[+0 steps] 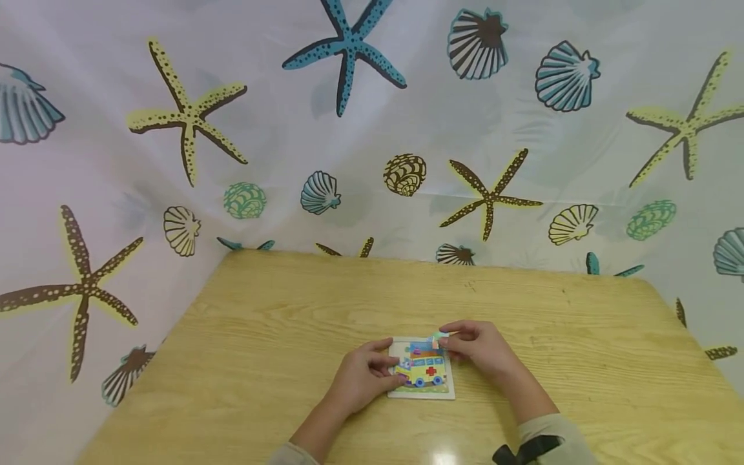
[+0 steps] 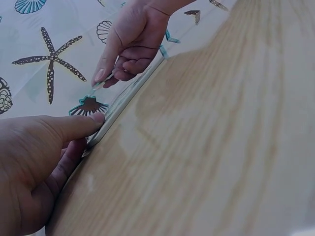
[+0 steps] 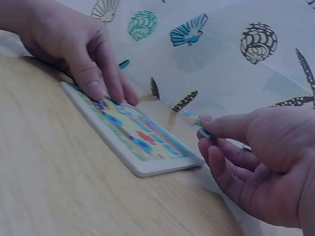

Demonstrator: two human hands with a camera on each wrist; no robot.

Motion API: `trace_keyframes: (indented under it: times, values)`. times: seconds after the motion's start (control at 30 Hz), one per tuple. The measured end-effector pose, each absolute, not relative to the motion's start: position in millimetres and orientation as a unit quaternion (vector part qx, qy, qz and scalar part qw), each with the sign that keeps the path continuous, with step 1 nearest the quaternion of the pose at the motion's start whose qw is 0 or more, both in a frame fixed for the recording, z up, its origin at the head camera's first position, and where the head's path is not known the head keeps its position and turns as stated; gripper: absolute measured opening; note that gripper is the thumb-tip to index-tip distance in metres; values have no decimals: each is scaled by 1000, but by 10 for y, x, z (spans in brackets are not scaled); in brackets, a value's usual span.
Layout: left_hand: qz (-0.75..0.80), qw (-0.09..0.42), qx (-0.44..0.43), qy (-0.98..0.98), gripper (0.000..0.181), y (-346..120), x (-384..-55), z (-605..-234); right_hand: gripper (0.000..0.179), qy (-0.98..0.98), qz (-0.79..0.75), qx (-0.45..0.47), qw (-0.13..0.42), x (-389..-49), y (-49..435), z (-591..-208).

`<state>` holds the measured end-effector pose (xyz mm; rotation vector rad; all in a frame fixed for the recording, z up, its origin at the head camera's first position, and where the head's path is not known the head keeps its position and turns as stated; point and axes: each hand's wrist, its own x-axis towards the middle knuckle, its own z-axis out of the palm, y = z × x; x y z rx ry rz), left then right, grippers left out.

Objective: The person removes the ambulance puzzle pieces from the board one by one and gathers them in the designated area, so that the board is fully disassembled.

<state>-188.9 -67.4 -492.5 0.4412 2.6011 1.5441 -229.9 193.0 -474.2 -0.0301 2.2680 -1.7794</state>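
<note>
A jigsaw puzzle board (image 1: 421,389) with a white frame lies on the wooden table, its picture a yellow ambulance with a red cross. My left hand (image 1: 363,378) holds the board along its left side, the thumb on top, as the left wrist view shows. Between thumb and fingers of my right hand (image 1: 479,349) is a small colourful puzzle piece (image 3: 192,118), pinched over the board's upper right corner. In the right wrist view that piece is held clear of the board's surface. The fingers of both hands cover parts of the picture.
The light wooden table (image 1: 279,323) extends around the board on all sides. A white curtain (image 1: 372,142) printed with starfish and shells hangs behind and beside it. A black strap (image 1: 537,447) crosses the right sleeve.
</note>
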Motion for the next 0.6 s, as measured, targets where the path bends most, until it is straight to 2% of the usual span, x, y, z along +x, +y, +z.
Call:
trace_keyframes:
  times: [0.3,0.47,0.6]
  values:
    - [515,41,123,848,35,-662,-1864,-4914,25,782,-613,15,110,-2346,2171,-4768]
    - [518,44,120,846,35,-666,-1835,-4934,26,810,-577,12,105,-2301,2220,-4755]
    - [521,41,129,843,38,-655,-1860,-4930,22,844,-529,18,80,-2282,2198,-4715]
